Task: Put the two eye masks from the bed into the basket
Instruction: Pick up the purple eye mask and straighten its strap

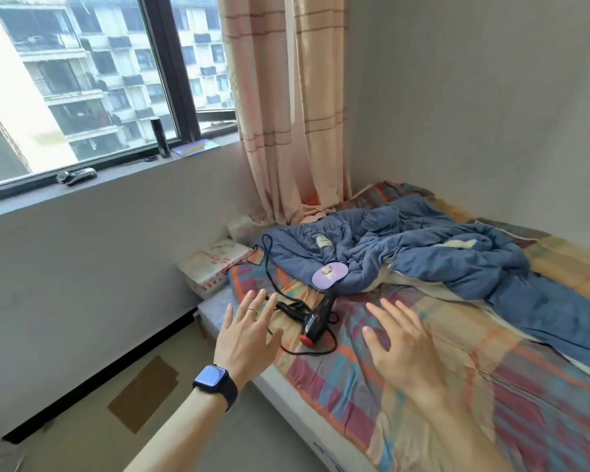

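One purple eye mask with a small picture on it lies on the bed, at the edge of the crumpled blue quilt. A second eye mask and the basket are not in view. My left hand is stretched out over the bed's left edge, fingers spread, holding nothing; it wears a ring and a watch. My right hand hovers over the patterned sheet, also spread and empty. Both hands are well short of the mask.
A black hair dryer with its looping cord lies on the sheet between my hands and the mask. A small bottle rests on the quilt. A cardboard box stands beside the bed under the window. Curtains hang at the bed's head corner.
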Tool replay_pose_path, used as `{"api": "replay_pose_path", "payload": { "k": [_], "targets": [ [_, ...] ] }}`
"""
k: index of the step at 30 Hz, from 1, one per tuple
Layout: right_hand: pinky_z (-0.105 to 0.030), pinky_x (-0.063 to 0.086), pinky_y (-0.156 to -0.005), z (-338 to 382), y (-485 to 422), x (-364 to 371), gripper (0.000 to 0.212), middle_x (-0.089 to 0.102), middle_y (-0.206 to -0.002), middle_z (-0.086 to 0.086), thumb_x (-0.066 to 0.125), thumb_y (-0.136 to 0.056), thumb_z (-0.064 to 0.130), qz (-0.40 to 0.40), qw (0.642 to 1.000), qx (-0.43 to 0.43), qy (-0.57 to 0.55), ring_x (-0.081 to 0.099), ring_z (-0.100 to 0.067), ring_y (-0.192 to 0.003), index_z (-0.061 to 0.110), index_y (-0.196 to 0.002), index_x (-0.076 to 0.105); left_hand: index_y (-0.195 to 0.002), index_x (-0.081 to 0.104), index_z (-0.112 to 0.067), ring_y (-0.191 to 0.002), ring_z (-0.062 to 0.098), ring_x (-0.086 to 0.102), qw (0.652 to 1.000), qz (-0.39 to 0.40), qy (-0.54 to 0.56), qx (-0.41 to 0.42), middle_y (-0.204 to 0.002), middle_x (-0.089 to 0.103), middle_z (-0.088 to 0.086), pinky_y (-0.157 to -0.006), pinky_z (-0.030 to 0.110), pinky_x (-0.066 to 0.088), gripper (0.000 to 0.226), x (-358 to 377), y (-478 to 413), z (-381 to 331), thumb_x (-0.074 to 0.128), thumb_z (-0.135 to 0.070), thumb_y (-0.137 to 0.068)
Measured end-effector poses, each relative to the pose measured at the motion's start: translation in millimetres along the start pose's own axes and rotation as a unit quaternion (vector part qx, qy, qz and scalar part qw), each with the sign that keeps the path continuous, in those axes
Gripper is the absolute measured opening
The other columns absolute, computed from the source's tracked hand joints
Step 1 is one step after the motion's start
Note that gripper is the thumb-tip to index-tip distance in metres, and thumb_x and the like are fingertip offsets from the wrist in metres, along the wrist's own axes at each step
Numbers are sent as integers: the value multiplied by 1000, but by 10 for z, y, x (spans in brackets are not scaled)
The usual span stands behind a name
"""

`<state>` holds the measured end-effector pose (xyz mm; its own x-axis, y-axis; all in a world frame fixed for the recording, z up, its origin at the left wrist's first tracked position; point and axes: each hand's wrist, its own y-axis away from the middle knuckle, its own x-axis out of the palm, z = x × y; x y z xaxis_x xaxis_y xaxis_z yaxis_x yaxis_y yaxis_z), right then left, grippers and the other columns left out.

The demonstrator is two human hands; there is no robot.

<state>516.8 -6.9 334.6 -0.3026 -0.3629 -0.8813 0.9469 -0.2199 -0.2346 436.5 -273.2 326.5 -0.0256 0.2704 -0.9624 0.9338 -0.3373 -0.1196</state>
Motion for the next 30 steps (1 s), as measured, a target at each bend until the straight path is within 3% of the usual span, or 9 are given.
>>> {"api": "replay_pose_path", "payload": {
  "k": [7, 18, 26, 30],
  "targets": [
    [-38, 34, -114, -95, -1149, 721, 56, 60, -141, -2, 43, -88, 52, 17, 1000, 5, -24, 46, -25, -136, 25, -132, 63, -155, 10, -31, -152, 18, -1, 1000, 13, -16, -3, -165, 11, -3, -123, 45, 2, 68, 220, -1284, 313, 38, -50, -96],
    [-39, 32, -117, -435, -2678, 1865, 57, 53, -148, -4, 47, -89, 48, 163, 983, 79, -38, 41, -27, -139, 22, -139, 57, -155, 11, -31, -152, 26, 3, 992, 125, -24, -24, -164, 15, -1, -122, 49, 5, 68, 910, -2813, 833, 40, -49, -95],
    [-39, 32, -114, -698, -3415, 2813, 62, 42, -156, -7, 51, -94, 43, 283, 935, 215, -7, 37, -29, -142, 18, -149, 39, -154, 15, -27, -151, 33, 2, 964, 265, -12, 38, -164, 14, 5, -121, 55, 8, 70, 2036, -4072, 1182, 47, -41, -93],
    [-39, 33, -112, -838, -3750, 3288, 71, 38, -158, -8, 56, -93, 44, 301, 892, 335, -33, 37, -29, -143, 15, -152, 31, -155, 11, -24, -151, 34, 0, 936, 341, -21, 84, -165, 6, 6, -120, 56, 8, 72, 2787, -4697, 1370, 44, -42, -94]
  ]
}}
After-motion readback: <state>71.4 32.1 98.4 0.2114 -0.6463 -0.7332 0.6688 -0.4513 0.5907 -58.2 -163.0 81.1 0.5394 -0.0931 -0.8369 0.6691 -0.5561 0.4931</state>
